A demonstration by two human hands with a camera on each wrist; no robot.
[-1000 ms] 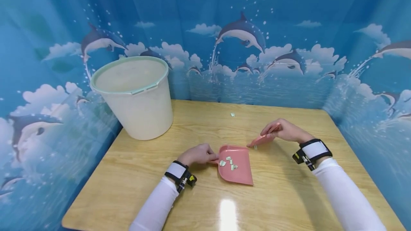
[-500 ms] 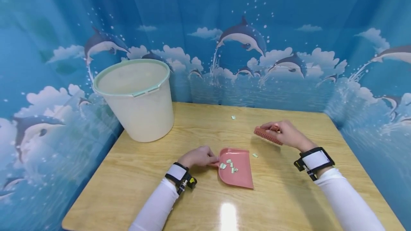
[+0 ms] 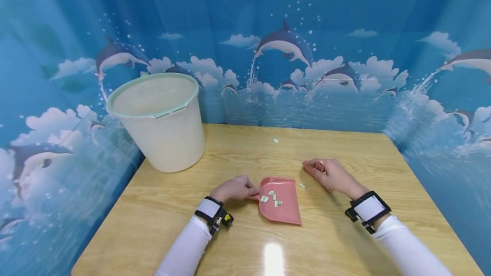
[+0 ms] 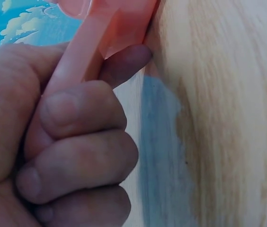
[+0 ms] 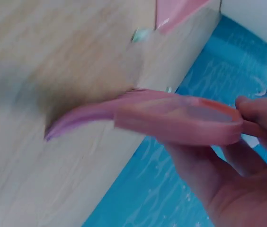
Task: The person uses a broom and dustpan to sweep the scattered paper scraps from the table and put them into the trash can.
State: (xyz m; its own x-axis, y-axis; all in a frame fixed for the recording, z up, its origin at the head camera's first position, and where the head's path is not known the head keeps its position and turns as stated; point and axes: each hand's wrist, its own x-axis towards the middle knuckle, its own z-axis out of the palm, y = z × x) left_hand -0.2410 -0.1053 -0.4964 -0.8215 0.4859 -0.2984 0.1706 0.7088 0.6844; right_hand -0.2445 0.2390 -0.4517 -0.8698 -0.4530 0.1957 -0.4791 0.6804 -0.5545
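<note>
A pink dustpan (image 3: 281,205) lies on the table with several pale green paper scraps (image 3: 275,197) in it, its wide edge facing right. My left hand (image 3: 235,188) grips its handle (image 4: 76,71), the fingers curled round it in the left wrist view. My right hand (image 3: 335,176) holds a small pink brush (image 5: 171,118) by its handle, to the right of the dustpan. Between the brush and the dustpan's edge, one loose scrap (image 3: 302,185) lies on the table. In the right wrist view the brush is blurred, its bristles at or just above the wood.
A tall white bucket (image 3: 168,144) with a light green rim stands at the table's back left. Another scrap (image 3: 275,140) lies near the back edge of the wooden table (image 3: 230,242). A blue curtain (image 3: 215,12) with dolphins surrounds the table.
The brush has lifted off the dustpan's edge, swung right past the loose scrap, and come down lower beside it. The left hand and dustpan stay in place; the head view shifts slightly.
</note>
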